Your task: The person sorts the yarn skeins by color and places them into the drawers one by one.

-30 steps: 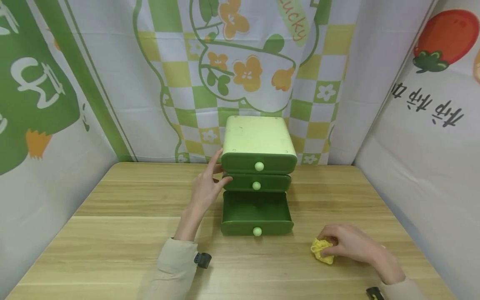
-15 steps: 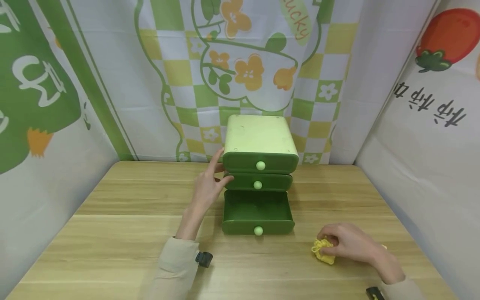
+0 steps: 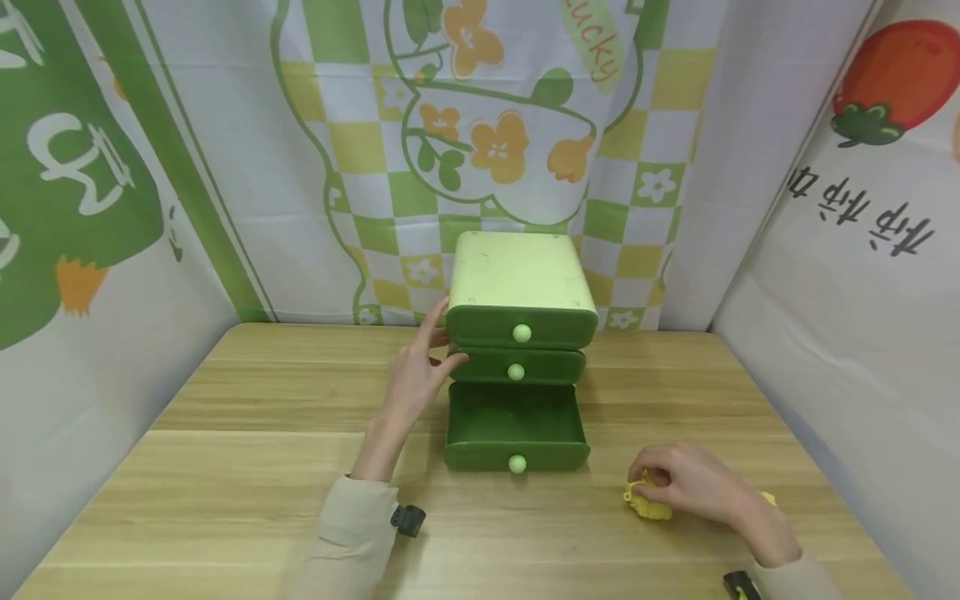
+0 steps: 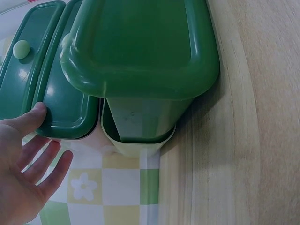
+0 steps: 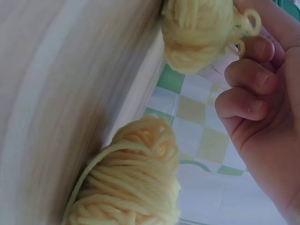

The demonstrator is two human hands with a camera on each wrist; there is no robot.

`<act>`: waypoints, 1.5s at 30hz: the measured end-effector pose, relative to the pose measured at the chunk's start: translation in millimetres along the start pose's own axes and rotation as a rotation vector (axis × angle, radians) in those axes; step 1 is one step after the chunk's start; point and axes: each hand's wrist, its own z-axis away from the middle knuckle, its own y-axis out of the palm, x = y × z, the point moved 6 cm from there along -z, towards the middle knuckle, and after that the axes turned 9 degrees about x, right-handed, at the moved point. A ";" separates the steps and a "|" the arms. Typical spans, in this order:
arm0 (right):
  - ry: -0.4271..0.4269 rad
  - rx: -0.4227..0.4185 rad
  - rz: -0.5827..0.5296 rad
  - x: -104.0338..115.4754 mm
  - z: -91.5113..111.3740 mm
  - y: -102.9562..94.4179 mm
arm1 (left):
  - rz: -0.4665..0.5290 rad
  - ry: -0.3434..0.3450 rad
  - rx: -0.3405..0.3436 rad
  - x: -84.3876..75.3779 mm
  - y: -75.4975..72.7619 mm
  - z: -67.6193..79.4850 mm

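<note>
In the head view, my left hand (image 3: pixel 412 373) touches the left side of a small green drawer cabinet (image 3: pixel 517 271). Its thumb lies against the front of the middle drawer (image 4: pixel 70 93), and the other fingers stretch back along the side. The bottom drawer (image 3: pixel 516 456) is pulled out and nothing shows inside it. Over at the right, my right hand (image 3: pixel 693 483) pinches a ball of yellow yarn (image 5: pixel 199 35) low over the table; small loops stick out near the fingertips. A second yellow yarn ball (image 5: pixel 133 176) sits closer to the wrist, mostly hidden by the arm in the head view.
The cabinet stands toward the back of a wooden table (image 3: pixel 247 483). Printed cloth walls (image 3: pixel 375 167) close in the back and both sides. The top drawer (image 3: pixel 555 327) is pushed in, above the middle one.
My right hand has shifted slightly and turned a little on the yarn ball, and more of the second ball shows behind the wrist. The left hand and the cabinet hold still.
</note>
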 end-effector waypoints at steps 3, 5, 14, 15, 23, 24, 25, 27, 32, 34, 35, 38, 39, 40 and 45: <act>-0.022 -0.022 0.010 1.1 0.2 -0.2 | 0.006 0.002 0.000 -0.8 0.4 0.2; -0.029 -0.030 0.012 1.1 0.6 -0.3 | 0.010 0.000 -0.003 -0.8 0.4 0.3; -0.031 -0.044 0.015 0.9 2.5 -3.1 | 0.034 -0.003 -0.002 0.2 0.6 0.6; -0.032 -0.049 0.014 1.3 2.4 -3.5 | 0.034 -0.002 -0.002 0.5 0.8 0.7; -0.079 -0.144 0.009 6.7 -1.4 -13.3 | 0.036 0.001 0.001 0.6 0.9 -0.1; -0.088 -0.156 0.009 7.8 -2.1 -14.9 | 0.038 0.001 0.001 0.7 0.8 -0.2; -0.097 -0.166 0.004 8.9 -3.1 -16.4 | 0.040 0.002 0.001 0.5 0.8 -0.1; -0.111 -0.185 -0.007 11.1 -5.0 -19.3 | 0.037 0.001 0.000 0.5 0.7 0.2; -0.190 -0.257 -0.030 19.5 -12.4 -26.1 | 0.019 0.002 -0.001 1.1 0.9 1.3; -0.238 -0.286 -0.030 23.8 -16.3 -28.6 | 0.016 0.004 -0.003 1.5 0.9 1.8; -0.261 -0.297 -0.032 25.9 -18.2 -29.7 | 0.015 0.004 -0.004 1.6 0.9 2.0; -0.311 -0.319 -0.032 31.3 -23.9 -32.2 | 0.014 -0.002 -0.004 1.9 0.7 2.3; -0.324 -0.321 -0.036 32.9 -25.9 -33.2 | 0.013 -0.006 -0.004 2.0 0.7 2.2; -0.328 -0.318 -0.042 34.2 -28.0 -33.9 | 0.015 -0.007 -0.004 1.8 0.6 2.2; -0.342 -0.294 -0.052 40.9 -40.8 -37.7 | 0.017 -0.003 0.000 1.1 0.4 1.3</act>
